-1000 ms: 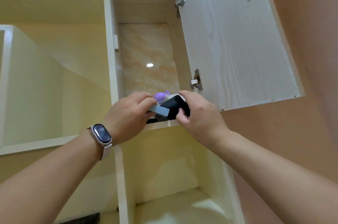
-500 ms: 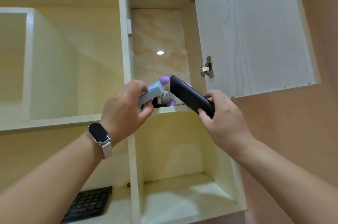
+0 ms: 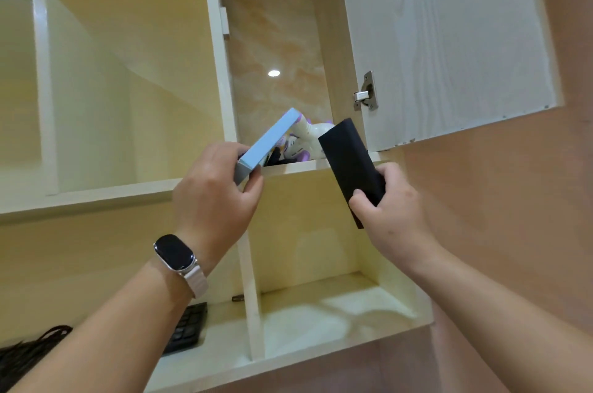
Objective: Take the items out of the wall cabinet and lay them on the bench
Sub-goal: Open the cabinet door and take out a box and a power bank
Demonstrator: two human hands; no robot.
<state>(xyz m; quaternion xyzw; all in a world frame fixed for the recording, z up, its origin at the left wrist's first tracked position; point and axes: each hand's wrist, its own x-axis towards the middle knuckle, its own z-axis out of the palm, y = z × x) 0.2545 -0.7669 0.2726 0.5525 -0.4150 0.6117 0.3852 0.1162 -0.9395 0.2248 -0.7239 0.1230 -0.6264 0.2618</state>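
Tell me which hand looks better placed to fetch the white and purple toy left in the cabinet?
Left, probably. The left hand sits at the shelf lip beside the toy; the right hand is lower, below it. Both are full, though: blue box left, black box right.

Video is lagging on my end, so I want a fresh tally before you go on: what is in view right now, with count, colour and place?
cabinet: 1, cream, top centre, open
blue box: 1, light blue, tilted at the cabinet's front edge, held
black box: 1, black, tilted at the cabinet's right front, held
toy: 1, white and purple, inside the cabinet behind both boxes
door: 1, pale wood grain, swung open at right
hinge: 1 in full view, silver, low on the door
keyboard: 1, black, low shelf at left, partly behind the left arm
cords: 1 bundle, black, bottom left corner
watch: 1, black face, pale band, left wrist
left hand: 1, grips the blue box
right hand: 1, grips the black box
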